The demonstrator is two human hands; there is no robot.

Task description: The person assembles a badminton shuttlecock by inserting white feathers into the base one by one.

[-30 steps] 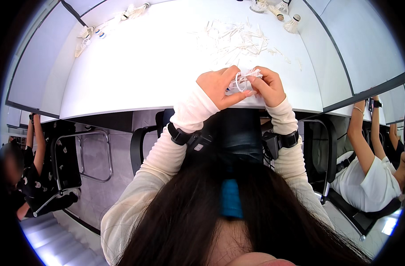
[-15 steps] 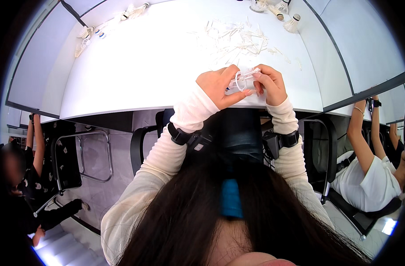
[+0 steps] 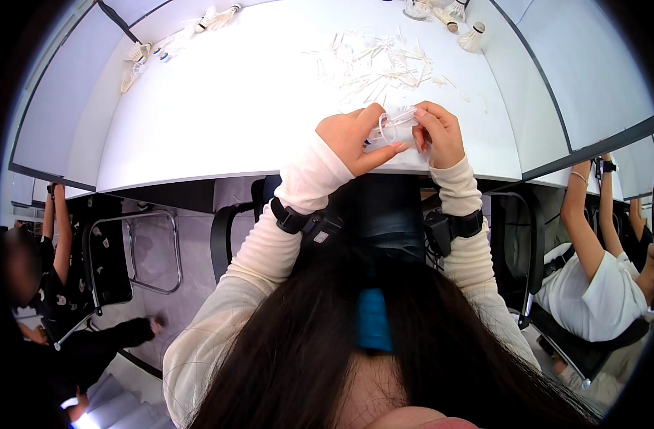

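Near the table's front edge, my left hand (image 3: 350, 140) curls round a bare white shuttlecock (image 3: 389, 131) with a ring in its frame and a bit of dark blue at the palm end. My right hand (image 3: 441, 134) faces it from the right, thumb and forefinger pinched on a thin white stick (image 3: 406, 114) at the shuttlecock's far side. Whether that stick is still joined to the frame, I cannot tell. Just beyond the hands lies a loose pile of thin white sticks (image 3: 388, 68).
Feathered shuttlecocks stand along the back right, one (image 3: 471, 38) by the side panel (image 3: 527, 71). More shuttlecocks (image 3: 216, 19) lie at the back left, with small blue-banded pieces (image 3: 162, 54) near the left panel. People sit at both sides beyond the panels.
My right hand has shifted slightly, its pinch now a little higher on the white stick. The left hand keeps its grip. A seated person's foot at left has moved.
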